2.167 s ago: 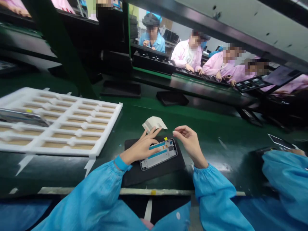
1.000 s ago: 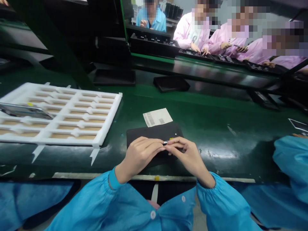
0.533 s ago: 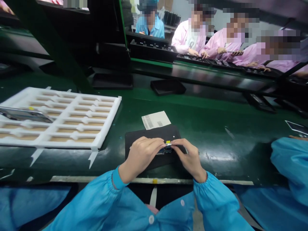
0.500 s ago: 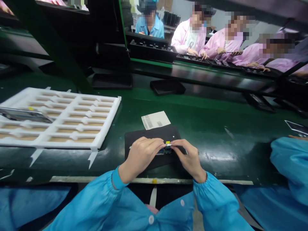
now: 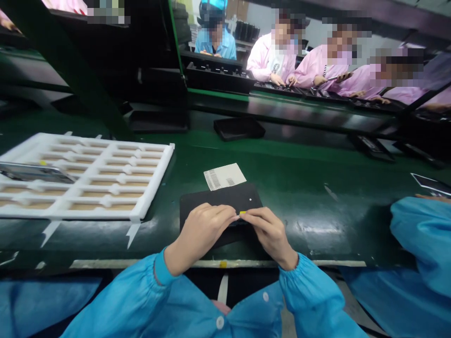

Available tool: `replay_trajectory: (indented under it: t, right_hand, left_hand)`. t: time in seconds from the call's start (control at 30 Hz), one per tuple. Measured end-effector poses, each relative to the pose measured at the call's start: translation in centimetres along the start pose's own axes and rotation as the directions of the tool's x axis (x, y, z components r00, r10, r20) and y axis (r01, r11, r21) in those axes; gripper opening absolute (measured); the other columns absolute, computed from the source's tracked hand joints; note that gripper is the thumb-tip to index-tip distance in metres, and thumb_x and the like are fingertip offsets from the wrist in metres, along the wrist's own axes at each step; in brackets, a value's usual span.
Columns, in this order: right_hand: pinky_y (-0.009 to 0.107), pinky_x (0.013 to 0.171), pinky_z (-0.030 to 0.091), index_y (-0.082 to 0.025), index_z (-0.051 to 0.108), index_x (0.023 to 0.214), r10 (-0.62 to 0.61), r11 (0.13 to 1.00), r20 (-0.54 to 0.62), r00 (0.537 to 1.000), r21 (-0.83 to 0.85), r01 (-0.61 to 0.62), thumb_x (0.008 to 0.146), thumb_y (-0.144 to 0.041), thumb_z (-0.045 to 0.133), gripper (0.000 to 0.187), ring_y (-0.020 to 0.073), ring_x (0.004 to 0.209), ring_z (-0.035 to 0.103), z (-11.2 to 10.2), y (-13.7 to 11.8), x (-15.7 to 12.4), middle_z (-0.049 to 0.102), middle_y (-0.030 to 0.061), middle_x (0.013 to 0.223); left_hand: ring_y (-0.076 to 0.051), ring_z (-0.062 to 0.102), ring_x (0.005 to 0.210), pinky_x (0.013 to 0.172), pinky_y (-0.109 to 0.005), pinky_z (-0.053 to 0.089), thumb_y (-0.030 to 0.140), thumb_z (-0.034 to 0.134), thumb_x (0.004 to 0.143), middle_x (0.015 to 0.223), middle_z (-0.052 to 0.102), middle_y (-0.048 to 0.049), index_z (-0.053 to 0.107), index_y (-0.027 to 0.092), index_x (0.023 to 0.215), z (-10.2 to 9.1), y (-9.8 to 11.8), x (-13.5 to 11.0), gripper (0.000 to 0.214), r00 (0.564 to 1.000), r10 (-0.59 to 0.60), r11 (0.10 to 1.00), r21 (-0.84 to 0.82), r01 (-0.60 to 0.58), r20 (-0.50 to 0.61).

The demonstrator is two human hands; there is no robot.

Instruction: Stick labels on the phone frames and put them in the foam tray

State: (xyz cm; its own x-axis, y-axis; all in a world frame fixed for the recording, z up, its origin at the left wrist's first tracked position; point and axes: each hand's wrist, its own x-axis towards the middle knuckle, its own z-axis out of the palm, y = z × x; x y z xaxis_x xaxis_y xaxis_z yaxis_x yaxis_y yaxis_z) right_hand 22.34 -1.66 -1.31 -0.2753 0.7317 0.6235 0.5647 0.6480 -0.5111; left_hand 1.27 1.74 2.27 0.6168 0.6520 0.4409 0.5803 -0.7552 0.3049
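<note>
My left hand (image 5: 204, 230) is closed in a pinch, its fingertips on one end of a small, thin whitish piece (image 5: 238, 216). My right hand (image 5: 273, 230) pinches the other end, where a yellow tab (image 5: 242, 213) shows by the fingertips. The piece's exact kind is too small to tell. Both hands are over a black mat (image 5: 218, 193) on the green bench. A dark, bluish shiny object under the fingers is mostly hidden. Just behind the mat lies a white sheet (image 5: 225, 175) printed with rows of barcodes.
On the left, a white foam tray (image 5: 141, 206) with slots holds a phone-like panel (image 5: 38, 172) leaning across it. Black trays (image 5: 239, 128) stand farther back. A co-worker's blue sleeve (image 5: 419, 225) rests at right, near a white-edged flat panel (image 5: 431, 184). Other people work across the line.
My fingertips have closed in around the whitish piece, and my right fingers now cover more of it and the yellow tab. The view has shifted slightly.
</note>
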Motion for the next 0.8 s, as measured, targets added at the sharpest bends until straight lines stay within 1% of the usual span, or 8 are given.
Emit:
replay_trajectory:
  t: [0.1, 0.23, 0.37, 0.5, 0.57, 0.63, 0.73, 0.8]
  right_hand:
    - [0.035, 0.078, 0.054, -0.027, 0.064, 0.122, -0.035, 0.999, 0.027, 0.999, -0.036, 0.036, 0.092, 0.001, 0.048, 0.044, 0.0185, 0.093, 0.062, -0.1, -0.1, 0.0, 0.069, 0.0072, 0.104]
    - [0.035, 0.077, 0.054, -0.026, 0.064, 0.123, -0.024, 0.998, 0.058, 0.998, -0.048, 0.026, 0.093, 0.000, 0.046, 0.043, 0.0189, 0.093, 0.062, -0.2, 0.0, 0.0, 0.068, 0.0077, 0.104]
    - [0.035, 0.078, 0.054, -0.027, 0.063, 0.123, 0.010, 1.000, 0.080, 0.997, -0.014, -0.009, 0.094, -0.003, 0.047, 0.041, 0.0189, 0.094, 0.062, -0.4, -0.2, 0.1, 0.066, 0.0073, 0.105]
    - [0.036, 0.086, 0.054, -0.028, 0.061, 0.126, 0.094, 0.995, 0.133, 0.987, 0.022, -0.098, 0.093, -0.012, 0.056, 0.037, 0.0203, 0.102, 0.062, -0.5, -1.0, 0.3, 0.065, 0.0075, 0.112]
    - [0.038, 0.093, 0.053, -0.027, 0.060, 0.126, 0.126, 0.990, 0.123, 0.984, 0.045, -0.133, 0.092, -0.016, 0.059, 0.036, 0.0214, 0.109, 0.061, -0.6, -1.2, 0.5, 0.063, 0.0083, 0.118]
    - [0.039, 0.097, 0.051, -0.027, 0.061, 0.123, 0.172, 0.983, 0.051, 0.984, 0.049, -0.175, 0.093, -0.018, 0.059, 0.032, 0.0219, 0.113, 0.059, -0.8, -1.0, 1.0, 0.062, 0.0086, 0.121]
    - [0.039, 0.095, 0.050, -0.025, 0.065, 0.110, 0.273, 0.962, -0.101, 0.957, 0.038, -0.271, 0.094, -0.019, 0.057, 0.019, 0.0216, 0.109, 0.061, -0.7, 0.5, 2.5, 0.065, 0.0073, 0.112]
    - [0.037, 0.086, 0.052, -0.024, 0.066, 0.100, 0.335, 0.942, -0.116, 0.935, 0.036, -0.333, 0.093, -0.021, 0.057, 0.011, 0.0208, 0.099, 0.063, -0.2, 2.1, 3.9, 0.067, 0.0062, 0.103]
  left_hand:
    - [-0.016, 0.071, 0.078, 0.068, -0.029, 0.046, 0.030, 0.049, 0.101, 0.095, 0.076, 0.0012, 0.065, 0.019, 0.096, 0.2, -0.4, -0.2, 0.020, 0.998, 0.022, 0.999, -0.024, -0.023, -0.055]
    - [-0.015, 0.072, 0.086, 0.073, -0.028, 0.048, 0.021, 0.053, 0.099, 0.101, 0.076, -0.0012, 0.065, 0.018, 0.106, 0.2, -1.0, -1.3, 0.014, 0.980, 0.131, 0.991, 0.002, -0.132, -0.148]
    - [-0.016, 0.071, 0.091, 0.076, -0.029, 0.051, 0.012, 0.045, 0.099, 0.111, 0.074, -0.0045, 0.065, 0.017, 0.116, 0.0, -1.2, -2.3, 0.026, 0.971, 0.209, 0.977, 0.067, -0.202, -0.117]
    - [-0.019, 0.072, 0.092, 0.073, -0.031, 0.053, 0.008, 0.039, 0.098, 0.115, 0.072, -0.0074, 0.064, 0.016, 0.121, -0.1, -1.5, -2.2, 0.035, 0.974, 0.217, 0.973, 0.095, -0.211, -0.057]
    - [-0.019, 0.071, 0.095, 0.075, -0.029, 0.053, 0.007, 0.037, 0.098, 0.115, 0.072, -0.0061, 0.065, 0.019, 0.122, -0.1, -2.2, -1.6, 0.039, 0.988, 0.152, 0.988, 0.023, -0.152, -0.004]
    - [-0.017, 0.070, 0.100, 0.083, -0.027, 0.054, 0.010, 0.040, 0.098, 0.115, 0.072, -0.0030, 0.066, 0.024, 0.119, -0.2, -3.4, -0.7, 0.036, 0.991, 0.061, 0.990, -0.133, -0.045, 0.117]
    - [-0.017, 0.066, 0.112, 0.097, -0.027, 0.050, 0.019, 0.056, 0.094, 0.119, 0.070, 0.0000, 0.071, 0.027, 0.109, -0.3, -5.7, 0.5, 0.023, 0.949, -0.023, 0.935, -0.329, 0.131, 0.314]
    - [-0.020, 0.062, 0.119, 0.102, -0.031, 0.047, 0.023, 0.062, 0.091, 0.127, 0.066, -0.0010, 0.073, 0.028, 0.105, -0.1, -7.2, 0.8, 0.019, 0.925, -0.092, 0.910, -0.346, 0.228, 0.369]
